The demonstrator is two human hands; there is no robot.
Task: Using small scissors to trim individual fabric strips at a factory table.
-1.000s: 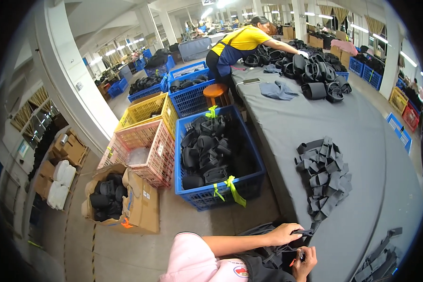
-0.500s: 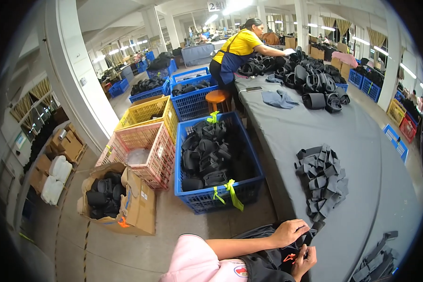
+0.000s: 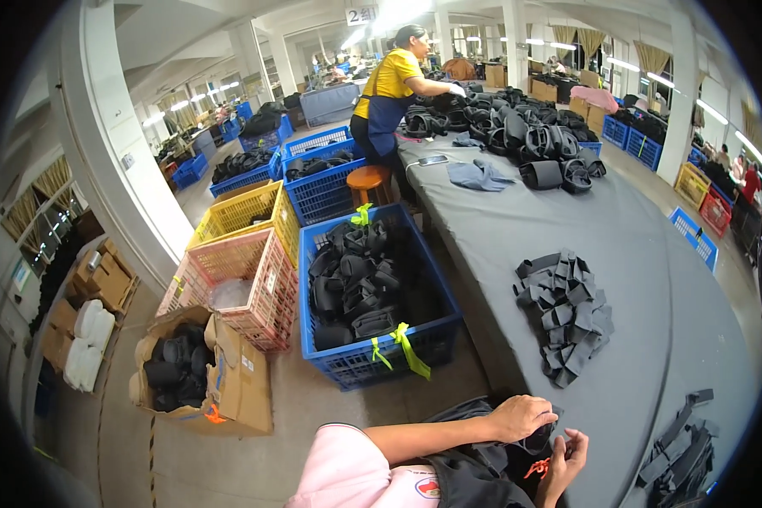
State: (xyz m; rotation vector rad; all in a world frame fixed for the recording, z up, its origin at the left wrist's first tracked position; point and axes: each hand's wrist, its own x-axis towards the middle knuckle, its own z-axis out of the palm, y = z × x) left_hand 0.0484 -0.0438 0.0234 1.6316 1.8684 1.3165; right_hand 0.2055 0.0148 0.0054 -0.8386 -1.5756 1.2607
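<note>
At the near table edge, my left hand (image 3: 523,418) is closed, its fingers pinching a black padded fabric piece (image 3: 540,438). Much of that piece is hidden under the hand and against my dark apron (image 3: 474,476). Just to the right, my right hand (image 3: 570,457) is raised with its fingers loosely curled and apart, and nothing shows in it. An orange-red cord or tag (image 3: 538,467) lies between the hands, low down. Farther along the grey-covered table (image 3: 601,229) is a heap of dark grey strap pieces (image 3: 565,317).
Another bunch of straps (image 3: 681,449) lies at the near right. A blue crate (image 3: 379,372) of black padded pieces stands left of the table, beside a pink crate (image 3: 267,313) and a carton (image 3: 245,389). At the far end, a person in yellow (image 3: 389,85) reaches over a black pile.
My right hand has come away from the black piece, and its fingers have opened. The left hand keeps its pinch. The view has shifted slightly, and the far person has straightened up.
</note>
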